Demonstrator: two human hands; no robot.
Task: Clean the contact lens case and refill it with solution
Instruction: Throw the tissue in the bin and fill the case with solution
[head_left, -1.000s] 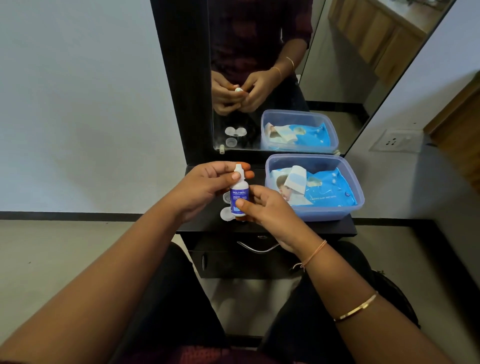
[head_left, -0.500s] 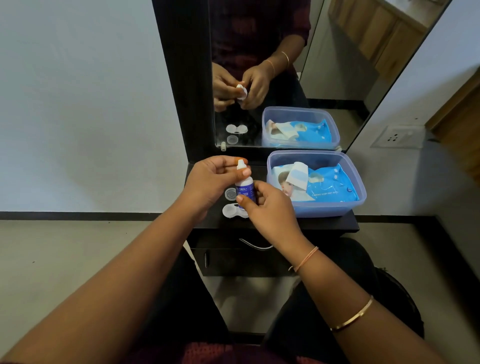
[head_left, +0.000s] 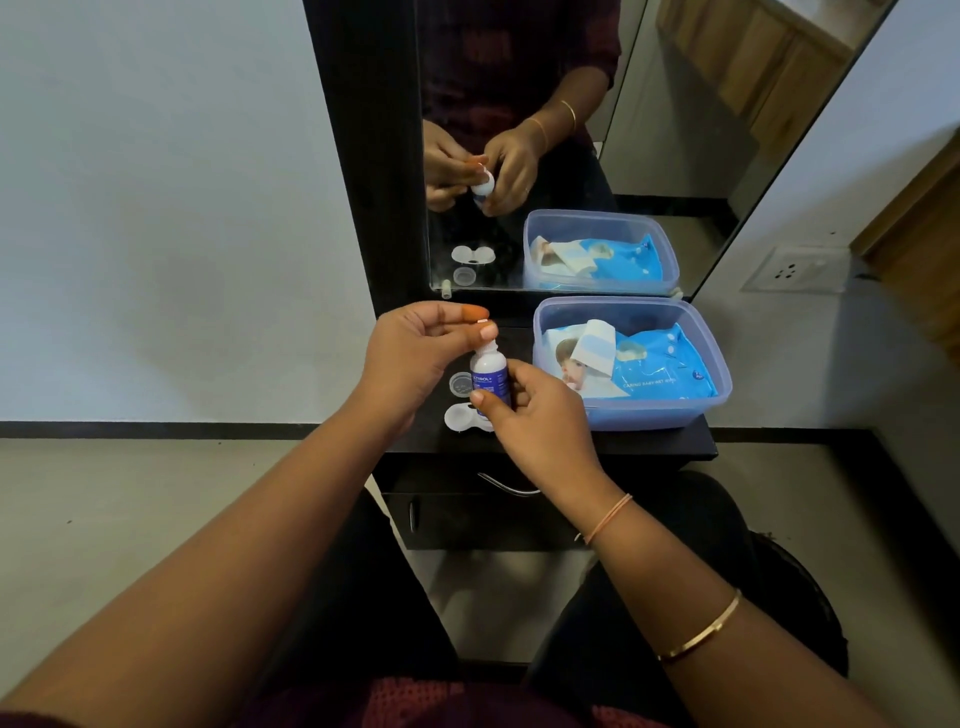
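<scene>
Black worktop (head_left: 665, 446) carries everything here, a narrow shelf under a mirror (head_left: 571, 130). Nearest on it lies the lens case (head_left: 464, 417), clear plastic, its open cups facing up, with one loose round lid (head_left: 460, 384) just beyond it. Over both, the right hand (head_left: 540, 421) holds the solution bottle (head_left: 489, 375) upright, fingers (head_left: 480, 398) clamped round the blue label. The left hand (head_left: 415, 358) sits higher, its thumb and forefinger pinched together at the bottle's tip; a small white cap seems to be between them, though the view is too tight to say whether it is off the nozzle.

The bottle looks small, light and squeezable, so a grip round the middle, as now, should suit tipping and dosing it; a hard squeeze would likely flood the shallow cups. The case is thin, light and probably slippery when wet, best steadied by the bridge between the cups.

To the right stands a blue tub (head_left: 719, 364) holding a pack of wipes (head_left: 649, 371). Farthest off, the mirror shows the same hands and tub.
</scene>
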